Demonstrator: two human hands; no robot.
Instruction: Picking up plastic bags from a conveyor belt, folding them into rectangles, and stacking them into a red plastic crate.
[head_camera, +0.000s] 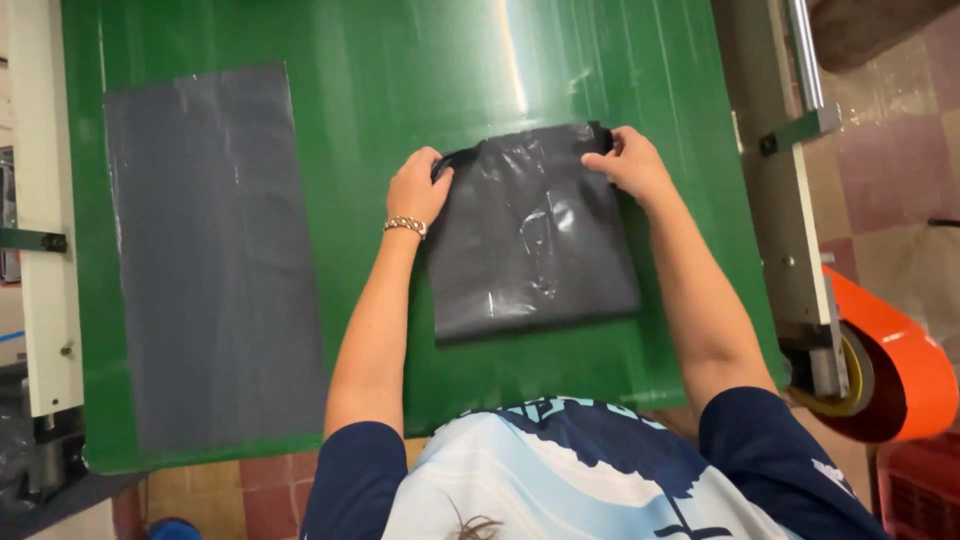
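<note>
Head view, looking down over my own arms. The folded dark grey plastic bag (530, 235) lay flat on the green table (400, 60), a little right of the table's middle and just far of my chest, so it sat directly ahead of me between both forearms. Folded, it was close to square, only slightly longer near-to-far than left-to-right, and its far edge carried the bunched black top with the handle ends. Both hands met it at that far edge, neither one nearer than the other: my left hand (418, 190), with a bead bracelet (405, 226) at the wrist, was at the far-left corner, and my right hand (632, 162) was at the far-right corner. Each hand was closed narrow, fingers curled and pinched on the bunched plastic at its own corner; the thumbs and fingertips were partly hidden in the folds, so I could not read how deep the pinch went. The near edge of the bag rested on the table, untouched, its film creased and shiny in the middle. Well apart to the left, a second grey plastic sheet (210, 260) lay spread flat, long axis near-to-far, running almost to the table's near edge. Off the right side of the table stood a pale metal machine frame (785, 200), and near it an orange guard (900, 360) over a roller.
</note>
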